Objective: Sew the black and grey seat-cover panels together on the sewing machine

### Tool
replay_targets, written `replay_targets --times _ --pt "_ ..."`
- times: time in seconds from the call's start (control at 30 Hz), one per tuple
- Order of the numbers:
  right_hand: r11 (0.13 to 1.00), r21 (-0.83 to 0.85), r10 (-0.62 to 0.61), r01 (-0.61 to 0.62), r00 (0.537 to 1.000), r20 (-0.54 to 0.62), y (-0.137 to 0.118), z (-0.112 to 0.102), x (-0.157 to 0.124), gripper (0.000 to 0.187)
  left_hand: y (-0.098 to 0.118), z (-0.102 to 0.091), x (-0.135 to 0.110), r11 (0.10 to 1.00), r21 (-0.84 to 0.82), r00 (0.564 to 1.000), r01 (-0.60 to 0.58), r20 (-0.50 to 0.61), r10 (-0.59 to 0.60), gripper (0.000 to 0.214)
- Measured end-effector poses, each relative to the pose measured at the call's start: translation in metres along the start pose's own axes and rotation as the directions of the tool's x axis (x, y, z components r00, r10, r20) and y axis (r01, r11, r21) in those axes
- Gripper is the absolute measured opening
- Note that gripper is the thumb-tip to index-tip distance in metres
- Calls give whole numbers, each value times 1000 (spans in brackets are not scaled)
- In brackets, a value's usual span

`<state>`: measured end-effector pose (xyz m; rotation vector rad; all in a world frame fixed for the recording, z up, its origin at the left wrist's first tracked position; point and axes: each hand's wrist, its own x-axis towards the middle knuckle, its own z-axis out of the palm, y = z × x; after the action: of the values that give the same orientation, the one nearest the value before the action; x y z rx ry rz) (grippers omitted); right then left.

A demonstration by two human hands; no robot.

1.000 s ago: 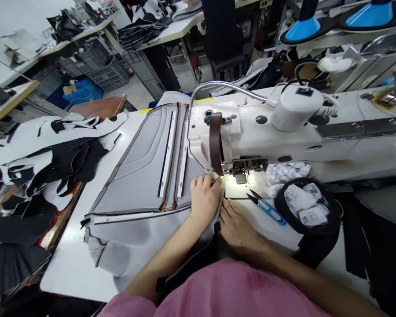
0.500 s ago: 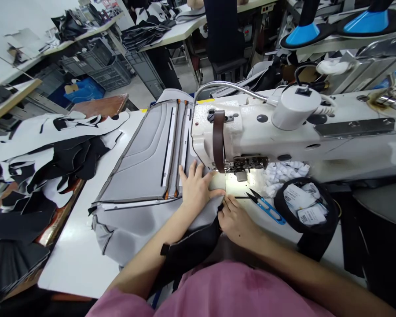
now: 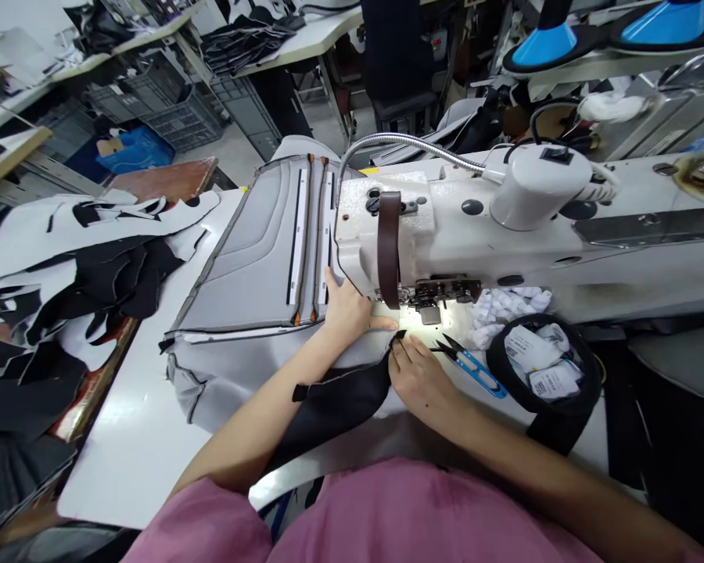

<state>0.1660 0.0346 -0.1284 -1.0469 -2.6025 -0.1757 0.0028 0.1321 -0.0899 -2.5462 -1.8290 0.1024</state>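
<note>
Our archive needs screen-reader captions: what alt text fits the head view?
A person's left hand presses a grey padded cover flat beside a white sewing machine, while the right hand pinches a black fabric piece at the lit needle area. Blue thread snips lie to the right.

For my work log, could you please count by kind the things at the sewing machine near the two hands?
Hands: 2, left, right
Sewing machine: 1
Grey seat cover panel: 1
Black fabric piece: 1
Blue thread snips: 1
Black pouch of white labels: 1
Total: 7
</note>
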Motion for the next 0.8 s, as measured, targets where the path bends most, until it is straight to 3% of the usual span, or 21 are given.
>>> replay_targets --times 0.17,0.27,0.33,0.4,0.5,0.57,0.63,0.7,0.8 --pt "998 34 60 -62 996 59 5 4 11 29 -13 -1 23 993 -88 996 -81 16 83 93" --pt "988 100 105 -117 987 123 9 -1 8 34 -14 -15 17 981 -147 992 -126 12 129 76" --pt "969 175 154 -176 979 132 10 -6 0 37 -10 -32 -10 952 -264 986 -155 16 166 46" --pt "929 282 210 -240 969 134 8 -9 -10 40 -2 -51 -54 893 -429 989 -136 -8 147 27" --pt "864 389 292 -319 948 128 1 -10 -18 44 18 -63 -119 849 -526 999 51 23 -46 36" --pt "843 396 346 -365 930 121 -5 -8 -18 48 36 -54 -143 894 -427 991 134 33 -133 52" --pt "838 385 374 -386 921 108 -9 -6 -14 52 52 -36 -147 934 -271 970 231 -4 -241 61" --pt "855 365 362 -369 928 91 -9 -5 -9 57 62 -19 -138 943 -173 955 285 -31 -294 50" --pt "909 313 267 -276 961 72 -5 -9 0 59 63 -14 -119 974 -150 983 168 -51 -177 19"
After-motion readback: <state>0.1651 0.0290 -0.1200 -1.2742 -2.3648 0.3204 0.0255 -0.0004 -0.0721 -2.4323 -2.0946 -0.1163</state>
